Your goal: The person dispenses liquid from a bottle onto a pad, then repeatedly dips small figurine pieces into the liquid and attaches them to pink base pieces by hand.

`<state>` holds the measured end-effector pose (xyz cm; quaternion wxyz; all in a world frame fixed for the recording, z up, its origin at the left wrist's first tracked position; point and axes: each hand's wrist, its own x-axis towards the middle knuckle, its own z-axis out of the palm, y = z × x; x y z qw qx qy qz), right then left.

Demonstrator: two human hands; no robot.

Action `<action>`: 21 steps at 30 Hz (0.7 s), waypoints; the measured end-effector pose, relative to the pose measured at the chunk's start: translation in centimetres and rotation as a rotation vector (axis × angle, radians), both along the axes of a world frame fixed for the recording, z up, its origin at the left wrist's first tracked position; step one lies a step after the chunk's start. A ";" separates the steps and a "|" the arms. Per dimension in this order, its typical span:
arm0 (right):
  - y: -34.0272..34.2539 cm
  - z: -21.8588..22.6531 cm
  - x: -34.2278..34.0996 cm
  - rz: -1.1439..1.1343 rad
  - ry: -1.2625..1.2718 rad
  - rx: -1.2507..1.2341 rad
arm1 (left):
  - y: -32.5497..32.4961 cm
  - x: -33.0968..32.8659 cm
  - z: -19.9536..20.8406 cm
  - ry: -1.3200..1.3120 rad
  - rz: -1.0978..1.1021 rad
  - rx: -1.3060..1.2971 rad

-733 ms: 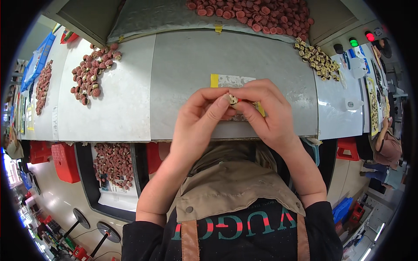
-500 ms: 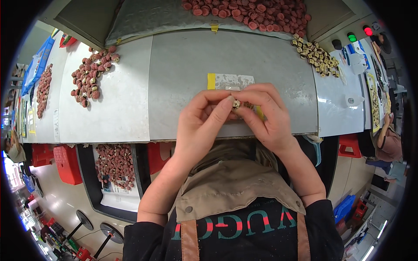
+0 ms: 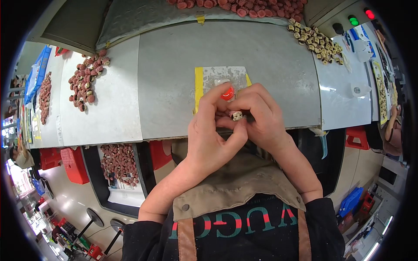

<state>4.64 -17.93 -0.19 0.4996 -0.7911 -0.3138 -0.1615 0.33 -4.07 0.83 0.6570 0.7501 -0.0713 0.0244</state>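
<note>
Near the table's front edge, my left hand (image 3: 209,130) and my right hand (image 3: 261,115) meet, fingers curled in a pinch. Between them is a small pink fluted cup piece with a cream-and-dark block in it (image 3: 237,115), its pale face turned upward. Both hands appear to grip it, though fingers hide much of its pink side. Just beyond my fingertips, a red round cap-like disc (image 3: 227,93) shows on a worn mat with yellow tape edges (image 3: 213,75). My left index finger partly covers the disc's near side.
Many pink fluted cups (image 3: 248,8) lie at the back. Cream-and-dark blocks (image 3: 315,43) are heaped at back right, filled pink pieces (image 3: 85,80) at left. Below the edge, a black bin (image 3: 93,187) holds more filled pieces (image 3: 119,164). Red stools (image 3: 73,165) stand beneath the table.
My hands have drawn closer to my body with the small piece, which now shows its pale face more fully. The red disc and more of the mat have come into sight. The view has shifted slightly.
</note>
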 end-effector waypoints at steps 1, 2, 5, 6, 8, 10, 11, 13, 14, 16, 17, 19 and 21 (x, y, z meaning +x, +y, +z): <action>-0.1 -0.1 0.1 -0.007 -0.034 -0.004 | -0.1 0.0 -0.2 0.018 0.000 -0.030; -0.2 -0.2 0.2 -0.007 -0.028 0.000 | -0.2 0.0 -0.4 0.024 0.000 -0.026; -0.5 -0.3 0.4 0.014 -0.025 -0.012 | -0.5 0.3 -0.8 -0.020 0.052 -0.005; -0.6 -0.2 0.4 0.018 -0.010 -0.017 | -0.7 0.4 -0.8 -0.040 0.054 0.005; -0.8 0.1 0.4 0.011 -0.004 -0.028 | -0.8 0.5 -0.7 -0.069 0.047 0.009; -0.8 0.5 0.3 0.038 -0.027 -0.026 | -0.8 0.2 -0.4 0.004 0.051 -0.023; -0.8 0.6 0.4 0.026 -0.051 -0.039 | -0.8 0.3 -0.3 -0.019 0.039 -0.037; -0.5 1.0 0.3 0.039 0.010 -0.075 | -0.2 0.1 -0.2 0.015 0.085 -0.063; -0.8 1.7 0.1 0.029 0.052 -0.100 | 0.8 0.2 0.3 -0.013 0.068 0.059; -2.6 1.9 1.0 -0.051 -0.008 -0.194 | 3.6 1.9 0.3 -0.172 0.134 0.381; -3.7 1.9 1.6 -0.108 -0.048 -0.274 | 5.4 3.2 0.5 -0.243 0.178 0.590; -7.1 2.5 3.7 -0.183 -0.001 -0.366 | 9.6 5.5 0.9 -0.350 0.247 0.974; -9.4 3.0 6.0 -0.267 0.054 -0.360 | 13.9 7.0 0.4 -0.324 0.365 1.129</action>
